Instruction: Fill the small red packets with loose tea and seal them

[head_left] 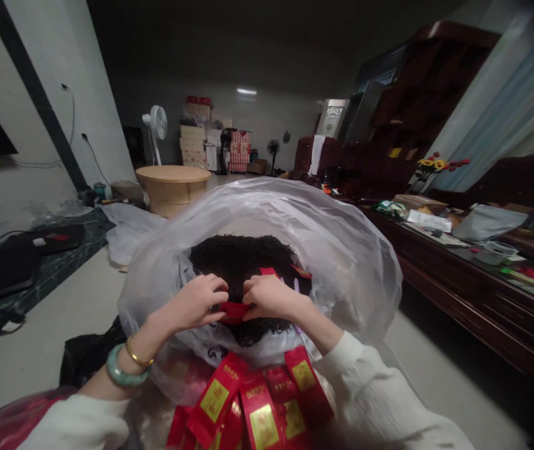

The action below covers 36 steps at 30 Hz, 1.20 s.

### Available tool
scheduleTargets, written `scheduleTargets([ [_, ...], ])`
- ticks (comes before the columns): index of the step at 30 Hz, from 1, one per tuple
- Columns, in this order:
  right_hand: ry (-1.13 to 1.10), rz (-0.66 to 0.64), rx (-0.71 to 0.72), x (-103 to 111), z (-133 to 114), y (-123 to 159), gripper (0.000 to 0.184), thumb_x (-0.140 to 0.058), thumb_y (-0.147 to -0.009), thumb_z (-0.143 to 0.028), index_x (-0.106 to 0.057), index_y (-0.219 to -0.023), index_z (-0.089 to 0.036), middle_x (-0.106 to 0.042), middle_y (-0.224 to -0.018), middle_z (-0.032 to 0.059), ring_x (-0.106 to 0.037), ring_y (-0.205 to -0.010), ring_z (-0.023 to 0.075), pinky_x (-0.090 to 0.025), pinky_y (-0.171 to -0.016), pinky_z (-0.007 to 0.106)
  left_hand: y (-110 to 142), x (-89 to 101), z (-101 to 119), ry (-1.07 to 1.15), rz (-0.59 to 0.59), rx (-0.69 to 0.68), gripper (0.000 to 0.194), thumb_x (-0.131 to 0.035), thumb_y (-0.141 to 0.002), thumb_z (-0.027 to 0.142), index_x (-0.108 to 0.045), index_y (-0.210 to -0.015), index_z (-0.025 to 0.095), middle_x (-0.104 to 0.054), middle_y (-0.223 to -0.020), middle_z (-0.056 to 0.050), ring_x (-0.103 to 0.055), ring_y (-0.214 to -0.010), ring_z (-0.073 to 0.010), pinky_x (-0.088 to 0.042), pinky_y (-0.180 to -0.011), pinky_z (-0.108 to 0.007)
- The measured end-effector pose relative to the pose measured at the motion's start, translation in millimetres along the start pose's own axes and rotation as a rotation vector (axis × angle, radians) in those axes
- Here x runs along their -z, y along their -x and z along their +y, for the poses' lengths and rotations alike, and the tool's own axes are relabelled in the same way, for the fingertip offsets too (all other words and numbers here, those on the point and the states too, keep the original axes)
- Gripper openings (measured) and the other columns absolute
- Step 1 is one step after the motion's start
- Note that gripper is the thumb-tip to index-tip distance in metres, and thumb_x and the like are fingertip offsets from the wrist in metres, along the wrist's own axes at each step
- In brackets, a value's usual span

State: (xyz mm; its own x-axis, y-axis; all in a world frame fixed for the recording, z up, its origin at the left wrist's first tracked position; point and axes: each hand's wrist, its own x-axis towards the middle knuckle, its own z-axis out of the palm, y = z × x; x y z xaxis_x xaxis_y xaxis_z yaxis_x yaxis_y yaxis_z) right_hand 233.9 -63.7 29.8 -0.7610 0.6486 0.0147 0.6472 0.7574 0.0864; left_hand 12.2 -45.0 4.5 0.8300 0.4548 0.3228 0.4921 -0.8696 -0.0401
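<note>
A large clear plastic bag (pixel 351 269) stands wide in front of me. Inside it lies a heap of dark, loose material like dried tea leaves (pixel 243 250). Over the heap, my left hand (pixel 198 300) and my right hand (pixel 271 297) pinch the two sides of a small red packet (pixel 235 312). Its lower part is hard to make out against the dark heap. Behind my right hand, another red piece (pixel 269 272) shows, and a thin pale purple stick (pixel 296 286) stands beside it. Closer to me, several red packets with gold labels (pixel 260 412) lie in a pile.
A long dark wooden table (pixel 458 294) covered with clutter runs along the right. On the left is a dark stone ledge (pixel 60 262) with black bags. A round wooden table (pixel 173 175), a white fan (pixel 157 122) and stacked boxes (pixel 193 147) stand farther back.
</note>
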Motion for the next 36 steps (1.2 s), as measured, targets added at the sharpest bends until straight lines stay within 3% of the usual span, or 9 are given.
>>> scheduleTargets([
  [4,0.051,-0.1,-0.037,3,-9,-2,0.03,-0.063,-0.082,-0.048,-0.073,-0.085,-0.02,-0.066,-0.091,0.0068,-0.061,-0.084,0.0196,-0.039,-0.063,0.026,-1,-0.9,4,-0.035,-0.036,-0.055,0.017,-0.062,-0.083,0.034,-0.067,-0.094,0.022,-0.062,-0.115,-0.008,-0.057,-0.098,-0.0231,-0.046,-0.083,-0.036],
  [7,0.048,-0.098,-0.055,0,-11,-4,0.03,-0.061,-0.085,-0.046,-0.073,-0.085,-0.018,-0.065,-0.089,0.0074,-0.062,-0.083,0.0192,-0.039,-0.063,0.025,-3,-3.0,4,-0.004,-0.04,-0.035,0.017,-0.061,-0.084,0.035,-0.069,-0.092,0.022,-0.063,-0.116,-0.009,-0.058,-0.1,-0.0238,-0.046,-0.085,-0.037],
  [10,-0.028,0.008,-0.065,-6,-6,-2,0.025,-0.063,-0.085,-0.041,-0.07,-0.088,-0.018,-0.064,-0.089,0.0064,-0.061,-0.08,0.0175,-0.039,-0.062,0.024,-3,-3.0,2,0.092,-0.024,0.015,0.016,-0.058,-0.085,0.033,-0.067,-0.087,0.019,-0.065,-0.11,-0.009,-0.06,-0.096,-0.0222,-0.046,-0.083,-0.034],
  [14,-0.184,0.219,-0.135,-14,4,-1,0.021,-0.067,-0.083,-0.033,-0.064,-0.097,-0.019,-0.062,-0.091,0.0037,-0.059,-0.081,0.0154,-0.037,-0.062,0.022,-5,-5.4,-3,0.317,0.01,0.161,0.015,-0.056,-0.085,0.032,-0.061,-0.09,0.018,-0.067,-0.087,-0.004,-0.061,-0.077,-0.0169,-0.047,-0.07,-0.026],
  [19,-0.278,0.209,-0.158,-17,14,-6,0.029,-0.071,-0.08,-0.027,-0.062,-0.107,-0.021,-0.063,-0.095,0.0033,-0.06,-0.085,0.0154,-0.037,-0.065,0.022,-11,-10.0,-7,0.502,0.036,0.249,0.028,-0.057,-0.083,0.03,-0.058,-0.109,0.021,-0.069,-0.094,-0.002,-0.063,-0.077,-0.0145,-0.045,-0.071,-0.023],
  [24,-0.178,0.11,-0.211,-8,13,-9,0.019,-0.067,-0.083,-0.037,-0.068,-0.091,-0.02,-0.064,-0.085,0.003,-0.06,-0.079,0.0156,-0.033,-0.06,0.023,-17,-6.1,-9,0.372,-0.07,0.268,0.018,-0.056,-0.083,0.032,-0.065,-0.087,0.017,-0.068,-0.074,-0.002,-0.059,-0.064,-0.0145,-0.039,-0.061,-0.022],
  [28,-0.1,0.044,-0.185,1,5,-10,0.023,-0.062,-0.086,-0.04,-0.069,-0.081,-0.019,-0.063,-0.083,0.0036,-0.059,-0.076,0.0146,-0.03,-0.057,0.023,-22,-3.3,-8,0.237,-0.125,0.221,0.018,-0.056,-0.082,0.03,-0.066,-0.077,0.017,-0.068,-0.076,-0.004,-0.059,-0.069,-0.0163,-0.037,-0.06,-0.023],
  [32,-0.111,0.028,-0.189,4,-1,-9,0.022,-0.061,-0.087,-0.04,-0.069,-0.087,-0.019,-0.062,-0.085,0.0036,-0.059,-0.075,0.0144,-0.03,-0.055,0.023,-27,-2.1,-4,0.242,-0.144,0.203,0.019,-0.054,-0.082,0.026,-0.064,-0.069,0.016,-0.065,-0.071,-0.003,-0.056,-0.063,-0.0141,-0.035,-0.058,-0.022],
  [36,-0.148,0.129,-0.201,3,-1,-5,0.02,-0.064,-0.085,-0.034,-0.067,-0.097,-0.019,-0.061,-0.091,0.0041,-0.059,-0.081,0.0145,-0.034,-0.061,0.022,-28,-0.4,0,0.31,-0.117,0.256,0.021,-0.054,-0.082,0.026,-0.062,-0.066,0.016,-0.062,-0.064,-0.001,-0.053,-0.057,-0.012,-0.033,-0.054,-0.022],
])
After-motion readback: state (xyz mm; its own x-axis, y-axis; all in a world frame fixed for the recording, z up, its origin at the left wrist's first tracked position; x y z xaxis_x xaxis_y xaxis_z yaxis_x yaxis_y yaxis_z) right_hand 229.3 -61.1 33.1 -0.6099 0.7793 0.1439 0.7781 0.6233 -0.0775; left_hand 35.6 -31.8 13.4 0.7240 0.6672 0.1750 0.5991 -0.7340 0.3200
